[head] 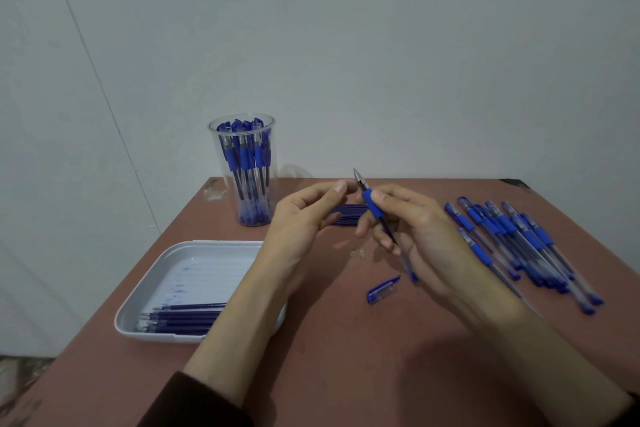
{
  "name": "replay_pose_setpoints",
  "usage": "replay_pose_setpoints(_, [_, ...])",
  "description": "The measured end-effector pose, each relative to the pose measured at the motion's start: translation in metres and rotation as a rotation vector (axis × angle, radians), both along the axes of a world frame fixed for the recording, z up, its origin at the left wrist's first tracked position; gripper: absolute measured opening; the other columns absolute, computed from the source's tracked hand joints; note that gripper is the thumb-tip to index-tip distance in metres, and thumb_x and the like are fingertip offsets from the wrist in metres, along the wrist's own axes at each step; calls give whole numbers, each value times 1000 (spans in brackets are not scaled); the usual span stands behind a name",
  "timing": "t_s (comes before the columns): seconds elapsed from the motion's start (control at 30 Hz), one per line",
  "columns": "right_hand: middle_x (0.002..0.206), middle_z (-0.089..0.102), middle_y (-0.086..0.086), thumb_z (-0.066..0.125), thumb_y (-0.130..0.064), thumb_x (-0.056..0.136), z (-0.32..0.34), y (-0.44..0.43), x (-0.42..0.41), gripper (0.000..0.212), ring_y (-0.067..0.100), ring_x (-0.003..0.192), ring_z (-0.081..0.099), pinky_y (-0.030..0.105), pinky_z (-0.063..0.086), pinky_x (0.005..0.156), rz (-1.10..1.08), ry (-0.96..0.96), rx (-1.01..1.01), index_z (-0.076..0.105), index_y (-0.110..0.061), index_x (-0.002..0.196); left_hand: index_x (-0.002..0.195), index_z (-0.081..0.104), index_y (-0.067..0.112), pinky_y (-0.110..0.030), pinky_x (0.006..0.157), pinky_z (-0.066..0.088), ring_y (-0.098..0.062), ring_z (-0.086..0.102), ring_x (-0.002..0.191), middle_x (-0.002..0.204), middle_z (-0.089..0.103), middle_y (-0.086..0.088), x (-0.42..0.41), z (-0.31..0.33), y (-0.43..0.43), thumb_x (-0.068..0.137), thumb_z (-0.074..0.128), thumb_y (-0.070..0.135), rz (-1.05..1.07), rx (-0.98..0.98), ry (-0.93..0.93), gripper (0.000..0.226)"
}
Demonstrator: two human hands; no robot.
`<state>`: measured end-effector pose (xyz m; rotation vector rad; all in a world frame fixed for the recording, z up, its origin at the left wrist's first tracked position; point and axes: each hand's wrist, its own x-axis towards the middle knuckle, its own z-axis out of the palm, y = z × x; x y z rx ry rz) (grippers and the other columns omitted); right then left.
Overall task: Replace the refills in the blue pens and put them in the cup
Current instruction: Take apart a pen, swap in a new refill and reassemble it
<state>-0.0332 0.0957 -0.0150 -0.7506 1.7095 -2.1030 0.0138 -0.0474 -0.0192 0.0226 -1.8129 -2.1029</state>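
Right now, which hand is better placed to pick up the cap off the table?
Left: the left hand holds nothing, while the right hand grips the pen; the cap lies between them.

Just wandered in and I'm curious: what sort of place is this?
Probably a plain room with a makeshift pen-sorting station: a reddish table against a blank wall, a clear cup of blue pens, and a white tray holding refills.
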Motion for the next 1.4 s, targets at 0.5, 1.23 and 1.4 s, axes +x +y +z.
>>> replay_pose_setpoints(0.5, [54,54,9,56,-22,77,-1,0,3,22,7,34,30,18,17,37,213,-247,-54,72,-12,65,98,66,5,-19,76,48,-12,65,69,68,68,0,4,3,3,84,51,24,-243,-17,98,28])
replay_pose_setpoints(1.23, [58,56,4,48,-14,95,0,11,-21,20,12,43,37,20,26,38,-195,-158,-76,66,-7,89,90,74,22,-32,73,47,-11,57,75,80,67,4,3,-13,12,76,74,41,-169,-1246,-70,24])
replay_pose_setpoints(1.4, [68,63,-8,65,-20,88,-14,14,-24,7,7,62,55,27,46,61,-501,673,484,68,-26,87,90,74,21,-36,74,50,-18,63,78,83,70,1,-4,-6,-13,82,68,34,356,-1038,69,16])
